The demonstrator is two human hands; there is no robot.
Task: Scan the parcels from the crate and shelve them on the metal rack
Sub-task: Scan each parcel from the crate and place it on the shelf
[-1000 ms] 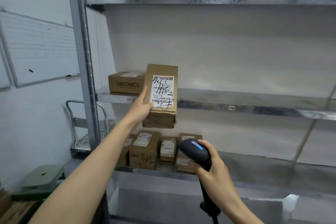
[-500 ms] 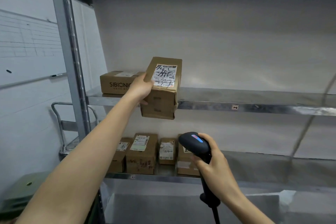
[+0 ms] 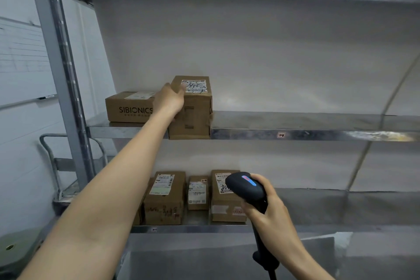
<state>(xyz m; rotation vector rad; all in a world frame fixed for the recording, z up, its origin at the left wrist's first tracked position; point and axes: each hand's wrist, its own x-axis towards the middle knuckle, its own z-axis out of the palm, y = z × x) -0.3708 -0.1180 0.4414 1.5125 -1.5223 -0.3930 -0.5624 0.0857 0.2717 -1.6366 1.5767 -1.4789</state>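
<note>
Judging by the metal rack, shelving is well along: the SIBIONICS box sits on the middle shelf, four parcels stand below, and the left hand grips a labelled parcel at that shelf's front edge, not visibly seated. The right hand clasps the barcode scanner; the crate lies out of view, so the remaining count is unknown.

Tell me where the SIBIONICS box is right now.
In the head view, the SIBIONICS box sits at the left end of the middle shelf, beside the parcel under the left hand.
</note>
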